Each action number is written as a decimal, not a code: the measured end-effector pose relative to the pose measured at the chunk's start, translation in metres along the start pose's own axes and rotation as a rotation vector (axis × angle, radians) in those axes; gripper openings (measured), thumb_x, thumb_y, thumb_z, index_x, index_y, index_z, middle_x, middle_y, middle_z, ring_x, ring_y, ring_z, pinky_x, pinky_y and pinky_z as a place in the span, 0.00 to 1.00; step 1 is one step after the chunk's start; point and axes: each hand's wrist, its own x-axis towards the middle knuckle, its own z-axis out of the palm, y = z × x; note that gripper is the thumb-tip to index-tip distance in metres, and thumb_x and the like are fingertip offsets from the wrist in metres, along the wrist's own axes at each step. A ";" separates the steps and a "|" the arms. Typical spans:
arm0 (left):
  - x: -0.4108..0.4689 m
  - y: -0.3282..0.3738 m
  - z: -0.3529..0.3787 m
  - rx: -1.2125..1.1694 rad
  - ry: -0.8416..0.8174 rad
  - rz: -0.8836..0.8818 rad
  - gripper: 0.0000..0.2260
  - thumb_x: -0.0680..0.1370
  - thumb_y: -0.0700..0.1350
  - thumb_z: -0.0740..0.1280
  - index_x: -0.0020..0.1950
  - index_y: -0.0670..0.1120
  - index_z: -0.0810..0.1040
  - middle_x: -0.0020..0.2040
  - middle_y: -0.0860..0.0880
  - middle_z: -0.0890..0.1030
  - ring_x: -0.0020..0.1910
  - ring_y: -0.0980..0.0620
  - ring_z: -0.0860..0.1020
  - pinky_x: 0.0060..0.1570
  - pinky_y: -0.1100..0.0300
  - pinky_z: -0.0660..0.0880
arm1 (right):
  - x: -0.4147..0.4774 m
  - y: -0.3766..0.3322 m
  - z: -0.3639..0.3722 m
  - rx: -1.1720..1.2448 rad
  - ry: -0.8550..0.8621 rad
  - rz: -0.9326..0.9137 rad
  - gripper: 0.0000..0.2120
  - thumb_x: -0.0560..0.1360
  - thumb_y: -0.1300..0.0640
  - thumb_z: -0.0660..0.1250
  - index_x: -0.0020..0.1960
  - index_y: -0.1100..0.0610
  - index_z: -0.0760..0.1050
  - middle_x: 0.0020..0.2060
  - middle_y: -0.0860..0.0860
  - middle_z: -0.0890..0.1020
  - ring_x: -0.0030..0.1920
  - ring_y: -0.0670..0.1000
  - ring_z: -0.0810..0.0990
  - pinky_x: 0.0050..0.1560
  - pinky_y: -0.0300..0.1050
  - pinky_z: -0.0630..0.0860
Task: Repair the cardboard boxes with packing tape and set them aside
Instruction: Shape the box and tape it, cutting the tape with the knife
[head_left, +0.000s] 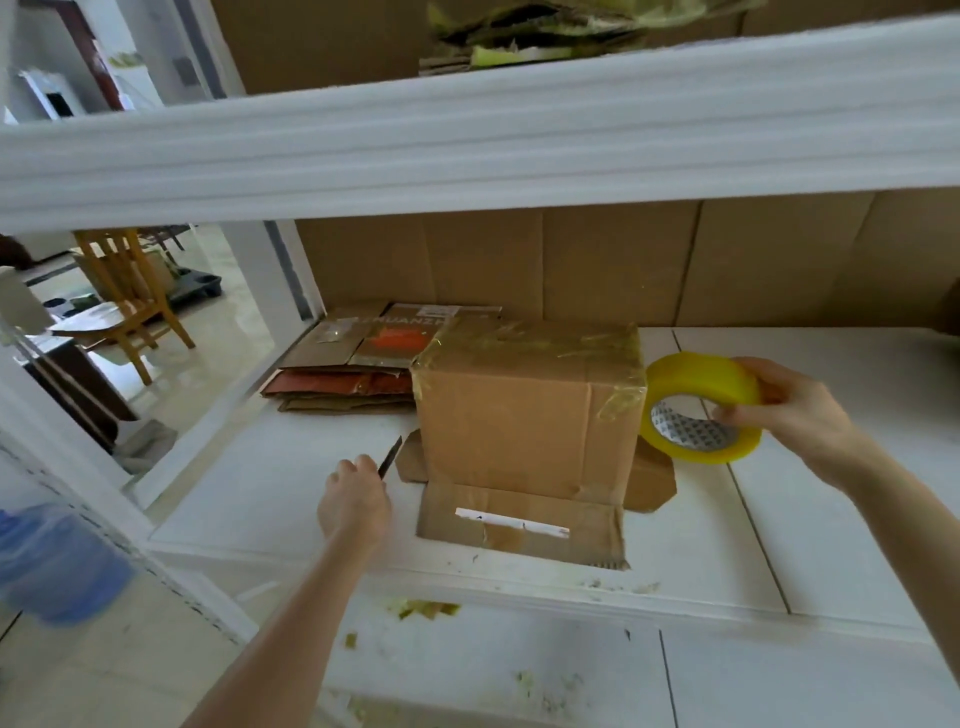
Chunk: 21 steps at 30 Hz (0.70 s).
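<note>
Left hand (353, 501) grips dark blade (390, 457) beside cardboard box (524, 410) — right hand (789, 410) pinches yellow tape roll (696, 387).

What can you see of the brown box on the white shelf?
The cardboard box stands upright on the white shelf, brown. Shiny clear tape covers its top and upper corners. Its bottom flaps lie splayed on the shelf, the near one bearing a white strip. Neither the left hand nor the right hand touches it.

Taped box (524, 415) between blade (389, 458) and tape (696, 378)
</note>
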 end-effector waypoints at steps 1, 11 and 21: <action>0.002 0.000 0.002 0.007 0.000 0.001 0.09 0.80 0.44 0.60 0.60 0.44 0.70 0.56 0.44 0.73 0.55 0.46 0.74 0.42 0.55 0.73 | 0.000 -0.001 0.000 -0.006 -0.007 0.002 0.22 0.65 0.64 0.77 0.51 0.43 0.78 0.48 0.51 0.83 0.50 0.51 0.81 0.44 0.43 0.76; -0.040 0.028 -0.069 -0.555 0.479 0.016 0.12 0.81 0.38 0.57 0.62 0.34 0.74 0.54 0.35 0.73 0.40 0.40 0.73 0.39 0.54 0.68 | -0.001 -0.028 -0.006 -0.081 -0.193 0.028 0.24 0.62 0.41 0.77 0.56 0.44 0.75 0.48 0.44 0.83 0.46 0.42 0.82 0.39 0.30 0.75; -0.102 0.227 -0.117 -0.439 0.373 0.594 0.10 0.81 0.48 0.61 0.50 0.43 0.76 0.45 0.49 0.72 0.34 0.55 0.71 0.29 0.67 0.62 | 0.003 -0.042 -0.009 -0.220 -0.094 0.119 0.15 0.70 0.34 0.67 0.38 0.45 0.74 0.37 0.41 0.78 0.38 0.42 0.77 0.32 0.36 0.70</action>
